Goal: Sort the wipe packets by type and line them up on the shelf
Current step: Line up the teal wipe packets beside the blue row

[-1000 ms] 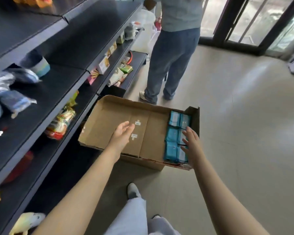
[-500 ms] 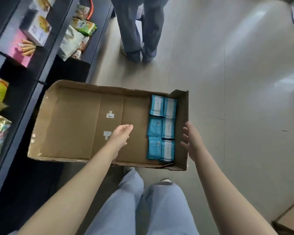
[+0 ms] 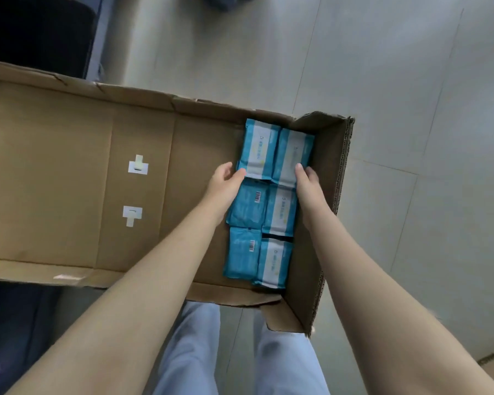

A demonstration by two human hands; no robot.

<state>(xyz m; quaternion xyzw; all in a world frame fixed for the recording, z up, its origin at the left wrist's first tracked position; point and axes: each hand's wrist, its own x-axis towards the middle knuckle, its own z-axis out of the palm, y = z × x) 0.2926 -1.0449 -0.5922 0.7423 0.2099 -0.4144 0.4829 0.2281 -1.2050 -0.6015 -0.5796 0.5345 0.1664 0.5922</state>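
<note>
1. six wipe packets lie in two columns at the right end of a cardboard box on the tiled floor; none is shelved yet.
2. the left hand curls against the left edge of the far-left packet; i cannot tell whether it has a pinch. the right hand lays fairly straight fingers on the far-right packet, grasping nothing.
3. the packets are glossy, soft, pillowy film pouches. squeezed together from both sides, two could buckle and one could slip out.
4. two packets in the left column show their barcode backs while the rest show white labels, so a type could be misread.
5. the box is matte corrugated board with a torn near-right flap that may snag a forearm.
</note>
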